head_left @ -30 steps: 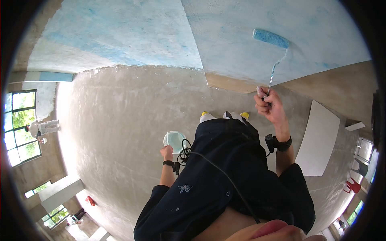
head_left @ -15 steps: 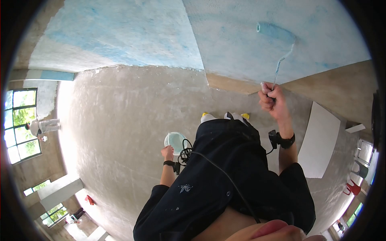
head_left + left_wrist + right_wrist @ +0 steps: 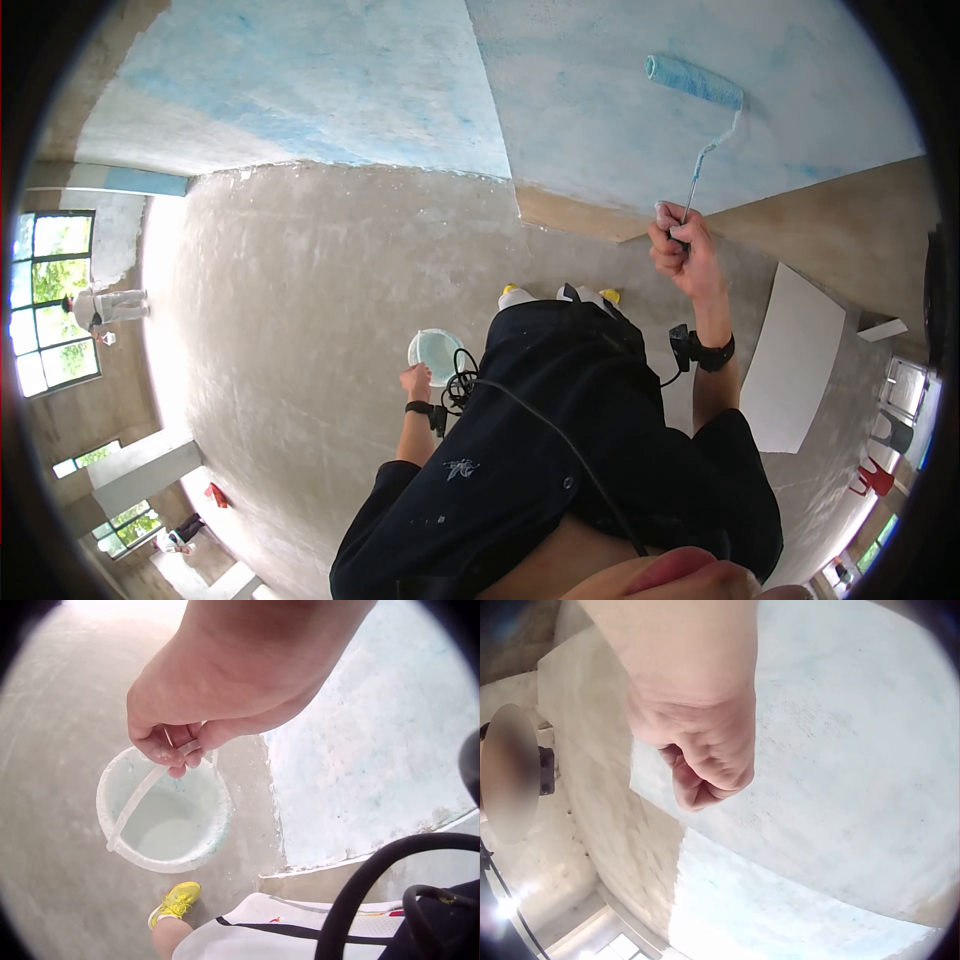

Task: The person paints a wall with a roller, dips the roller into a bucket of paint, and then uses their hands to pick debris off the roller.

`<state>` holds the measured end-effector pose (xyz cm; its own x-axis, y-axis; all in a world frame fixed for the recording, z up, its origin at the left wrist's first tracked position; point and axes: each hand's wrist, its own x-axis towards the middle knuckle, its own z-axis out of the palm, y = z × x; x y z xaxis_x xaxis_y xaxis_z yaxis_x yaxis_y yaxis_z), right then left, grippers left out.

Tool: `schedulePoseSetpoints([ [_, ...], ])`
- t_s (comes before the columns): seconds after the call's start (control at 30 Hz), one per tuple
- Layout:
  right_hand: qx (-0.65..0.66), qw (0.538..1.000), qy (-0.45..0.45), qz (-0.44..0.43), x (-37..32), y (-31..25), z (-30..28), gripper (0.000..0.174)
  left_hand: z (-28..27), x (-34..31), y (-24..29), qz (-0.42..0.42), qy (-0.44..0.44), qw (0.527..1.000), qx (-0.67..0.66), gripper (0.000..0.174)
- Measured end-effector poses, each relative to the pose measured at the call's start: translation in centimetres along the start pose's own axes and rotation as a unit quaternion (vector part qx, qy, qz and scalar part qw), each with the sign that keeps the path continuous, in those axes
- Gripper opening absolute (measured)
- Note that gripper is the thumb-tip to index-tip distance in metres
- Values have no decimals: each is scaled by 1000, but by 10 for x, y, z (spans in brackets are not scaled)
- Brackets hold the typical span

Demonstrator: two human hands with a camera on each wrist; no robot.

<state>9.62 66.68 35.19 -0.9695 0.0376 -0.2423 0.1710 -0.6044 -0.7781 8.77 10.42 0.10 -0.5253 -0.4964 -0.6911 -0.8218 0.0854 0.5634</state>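
Note:
My right hand grips the handle of a paint roller, whose blue, paint-covered sleeve lies against the light blue wall. The right wrist view shows the same hand with curled fingers, the roller hidden behind it. Low on the left, my left hand holds a white bucket by its handle. In the left wrist view that hand has its fingers curled round the pale strap handle, and the bucket hangs below with pale liquid inside.
A white board lies on the concrete floor at the right. Black cable hangs by my left wrist. Another person stands by the windows at far left. A red chair is at far right.
My right hand and the roller have moved a little to the right along the wall; the roller is slightly higher than at first. My left hand stays on the bucket handle, almost unmoved.

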Motion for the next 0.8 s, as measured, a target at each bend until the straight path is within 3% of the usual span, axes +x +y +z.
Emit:
schedulePoseSetpoints([
  [0.53,20,1000,-13,3,-3,0,3,10,0,-2,5,3,8,1000,5,8],
  [0.6,-48,996,64,-24,-5,0,12,14,1,-2,5,-2,11,1000,7,8],
  [0.8,-96,989,98,-46,-4,7,6,9,-4,3,3,-4,-3,1000,17,16],
])
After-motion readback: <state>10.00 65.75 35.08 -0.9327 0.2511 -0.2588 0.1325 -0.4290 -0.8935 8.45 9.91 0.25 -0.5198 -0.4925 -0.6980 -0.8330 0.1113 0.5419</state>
